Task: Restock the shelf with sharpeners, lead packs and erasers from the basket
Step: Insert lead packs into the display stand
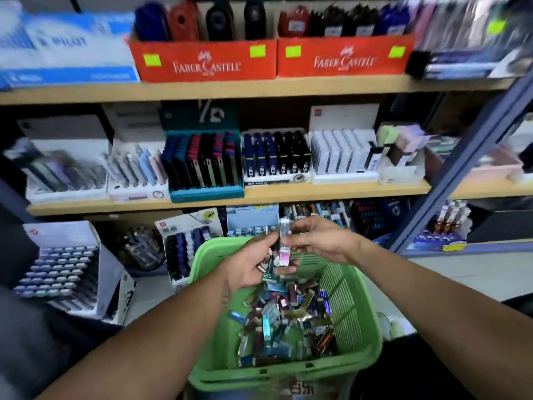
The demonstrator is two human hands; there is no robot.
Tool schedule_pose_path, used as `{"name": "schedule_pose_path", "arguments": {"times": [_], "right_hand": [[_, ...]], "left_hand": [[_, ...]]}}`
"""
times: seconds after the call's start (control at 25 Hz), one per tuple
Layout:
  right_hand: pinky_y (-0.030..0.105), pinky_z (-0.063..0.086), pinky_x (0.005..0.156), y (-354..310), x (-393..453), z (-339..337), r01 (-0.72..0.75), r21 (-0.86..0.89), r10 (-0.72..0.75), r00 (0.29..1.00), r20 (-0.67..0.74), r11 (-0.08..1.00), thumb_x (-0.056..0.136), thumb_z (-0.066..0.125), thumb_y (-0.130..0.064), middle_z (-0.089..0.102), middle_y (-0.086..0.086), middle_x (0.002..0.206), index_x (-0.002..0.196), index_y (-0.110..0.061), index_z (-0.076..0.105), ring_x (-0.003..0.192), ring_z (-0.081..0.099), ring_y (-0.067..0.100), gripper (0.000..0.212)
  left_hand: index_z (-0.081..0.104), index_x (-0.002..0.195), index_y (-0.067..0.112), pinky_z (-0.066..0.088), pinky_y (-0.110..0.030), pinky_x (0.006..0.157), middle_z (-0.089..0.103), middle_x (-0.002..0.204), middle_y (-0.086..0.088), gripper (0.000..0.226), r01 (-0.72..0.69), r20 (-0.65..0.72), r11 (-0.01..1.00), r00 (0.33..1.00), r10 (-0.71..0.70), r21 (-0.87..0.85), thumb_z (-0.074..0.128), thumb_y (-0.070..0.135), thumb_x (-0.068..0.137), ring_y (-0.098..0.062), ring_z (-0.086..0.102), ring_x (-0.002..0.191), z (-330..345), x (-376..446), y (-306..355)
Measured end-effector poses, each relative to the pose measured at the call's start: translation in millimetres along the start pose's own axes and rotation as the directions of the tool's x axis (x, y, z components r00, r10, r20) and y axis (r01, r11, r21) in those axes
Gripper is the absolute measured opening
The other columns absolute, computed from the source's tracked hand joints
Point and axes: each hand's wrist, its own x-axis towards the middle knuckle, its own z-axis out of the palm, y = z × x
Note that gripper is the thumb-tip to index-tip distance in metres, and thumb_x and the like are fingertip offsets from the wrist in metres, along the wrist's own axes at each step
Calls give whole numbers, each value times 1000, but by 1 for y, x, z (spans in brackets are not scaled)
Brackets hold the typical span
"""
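Observation:
A green plastic basket (pixel 354 287) sits low in front of me, with several small lead packs (pixel 288 319) piled inside. Above its far rim, my left hand (pixel 253 262) grips a bunch of packs (pixel 268 269) in its curled fingers. My right hand (pixel 320 239) pinches a slim clear and pink lead pack (pixel 284 241), held upright between both hands. Behind stands the wooden shelf (pixel 230 197) with display boxes of lead packs, among them a teal box (pixel 204 166), a navy and black box (pixel 275 154) and a white box (pixel 343 153).
Two red Faber-Castell boxes (pixel 271 57) of sharpeners stand on the upper shelf. A white display carton (pixel 72 269) stands at lower left. A blue metal upright (pixel 467 157) slants on the right. The view is blurred.

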Motion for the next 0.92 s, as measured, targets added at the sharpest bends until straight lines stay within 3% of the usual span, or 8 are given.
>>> {"name": "schedule_pose_path", "arguments": {"times": [0.16,0.28,0.32,0.4,0.48,0.6,0.8,0.92], "right_hand": [[38,57,90,-46,-32,-12,205,8,-203,976,-83,979,80,79,-6,71,16,114,124,-14,64,101,70,29,47],[32,57,81,-75,-56,-24,322,10,-317,939,-136,947,80,79,-6,73,16,105,123,-16,66,95,71,27,45],[30,56,79,-84,-64,-28,363,20,-356,922,-151,931,81,78,-4,73,16,102,122,-13,66,92,71,26,44],[30,56,81,-100,-78,-36,451,56,-431,878,-210,891,79,78,-1,72,18,100,119,-7,67,91,70,27,42],[31,56,77,-115,-91,-44,531,75,-490,820,-295,844,76,79,1,70,19,99,114,-2,67,86,68,27,39],[34,53,71,-136,-114,-58,622,84,-536,729,-425,779,81,76,2,69,13,95,106,-3,68,81,65,24,27],[34,57,87,-182,-156,-90,747,149,-623,632,-461,648,88,64,5,70,18,106,113,2,66,95,69,25,24],[34,57,85,-204,-173,-119,768,7,-659,555,-507,641,89,65,5,72,14,100,114,-3,66,91,69,24,26]], "left_hand": [[57,129,14,55,-30,55,75,101,-11,60,-143,35,988,989,141,60,63,56,88,-23,72,72,30,-32,41],[33,152,28,43,-51,107,38,153,-7,102,-212,14,961,977,213,176,73,72,69,-32,50,134,50,-46,66],[33,152,28,38,-57,110,32,156,-9,106,-243,15,949,969,245,199,78,70,66,-34,40,141,56,-49,74],[51,137,13,60,-43,74,54,140,-20,91,-308,61,942,951,303,135,88,54,65,-32,60,114,70,-53,94],[60,118,7,47,-22,42,67,100,-16,51,-374,132,927,922,365,43,78,35,81,-23,64,72,86,-63,112],[63,111,11,40,-18,37,64,80,-11,27,-446,225,894,875,430,28,67,29,92,-19,60,59,119,-78,136],[60,118,6,42,-21,39,65,74,-9,38,-558,253,826,813,525,81,68,32,92,-19,62,60,176,-96,179],[60,109,6,42,-20,38,63,71,-11,28,-603,240,795,782,575,62,67,28,93,-20,60,58,203,-99,203]]}}
